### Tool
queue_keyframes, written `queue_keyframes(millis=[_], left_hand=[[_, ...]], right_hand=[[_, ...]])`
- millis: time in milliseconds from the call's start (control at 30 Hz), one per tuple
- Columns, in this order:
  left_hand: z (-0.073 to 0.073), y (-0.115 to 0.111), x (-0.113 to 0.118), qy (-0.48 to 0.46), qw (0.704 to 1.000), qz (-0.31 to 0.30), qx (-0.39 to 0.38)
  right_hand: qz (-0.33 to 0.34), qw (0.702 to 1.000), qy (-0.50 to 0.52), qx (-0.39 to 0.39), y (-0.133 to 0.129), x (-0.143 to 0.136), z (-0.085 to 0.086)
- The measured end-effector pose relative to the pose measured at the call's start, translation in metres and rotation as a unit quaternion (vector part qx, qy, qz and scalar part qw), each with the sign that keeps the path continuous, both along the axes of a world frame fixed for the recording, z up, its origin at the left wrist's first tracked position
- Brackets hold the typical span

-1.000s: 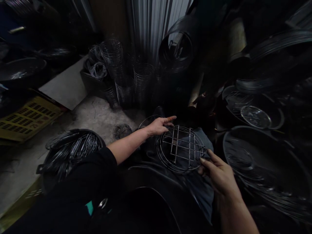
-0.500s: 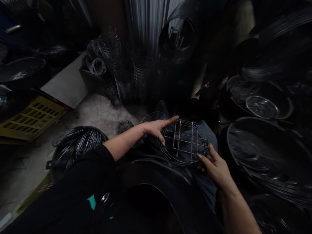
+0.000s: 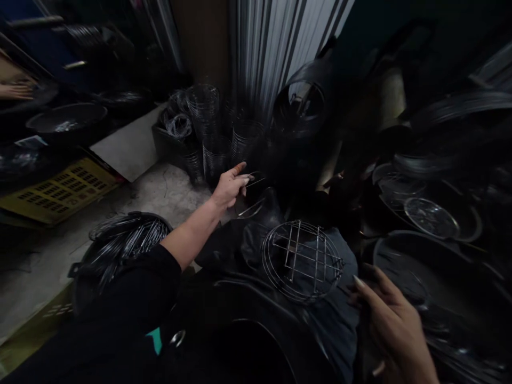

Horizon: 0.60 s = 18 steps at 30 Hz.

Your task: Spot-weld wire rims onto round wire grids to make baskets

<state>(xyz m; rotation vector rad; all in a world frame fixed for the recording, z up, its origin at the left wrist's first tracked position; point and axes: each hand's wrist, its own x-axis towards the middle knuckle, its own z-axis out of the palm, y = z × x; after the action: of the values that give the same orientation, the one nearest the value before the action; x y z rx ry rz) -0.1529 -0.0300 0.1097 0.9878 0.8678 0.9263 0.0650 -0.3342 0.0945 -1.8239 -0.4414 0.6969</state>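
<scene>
A round wire rack (image 3: 294,250) with crossing bars lies flat on my lap, over dark blue cloth, with neither hand on it. My left hand (image 3: 231,185) is beyond it to the left, its fingers closed on a thin wire ring (image 3: 251,212), only part of which shows in the dark. To the right of the rack is my right hand (image 3: 394,320), blurred, with thumb and forefinger apart and nothing visible between them. It is near a wide black basin (image 3: 420,240) holding bent wire pieces.
Stacked wire baskets (image 3: 216,154) stand ahead. On the left are a bucket of wires (image 3: 132,234) and a yellow crate (image 3: 68,186). Another basin (image 3: 472,218) at right holds a round wire piece (image 3: 431,216). Another person's hand (image 3: 16,92) shows at far left.
Both hands have let go of the wire rack, which stays on my lap. My left hand has moved forward and left onto a wire ring; my right hand has drawn back to the right.
</scene>
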Motion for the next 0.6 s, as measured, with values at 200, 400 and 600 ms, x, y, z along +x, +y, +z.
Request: queue_keyframes(millis=[200,400,600], left_hand=[[0.028,-0.029,0.011,-0.227,0.967,-0.01,-0.118],[0.028,-0.065,0.021,-0.298,0.936,-0.046,-0.18],[0.029,-0.086,0.013,-0.285,0.935,-0.089,-0.189]], right_hand=[[0.105,0.994,-0.036,0.013,0.039,-0.011,0.018],[0.14,0.989,-0.014,0.035,0.079,-0.045,0.019],[0.011,0.989,0.02,0.149,0.082,-0.052,0.027]])
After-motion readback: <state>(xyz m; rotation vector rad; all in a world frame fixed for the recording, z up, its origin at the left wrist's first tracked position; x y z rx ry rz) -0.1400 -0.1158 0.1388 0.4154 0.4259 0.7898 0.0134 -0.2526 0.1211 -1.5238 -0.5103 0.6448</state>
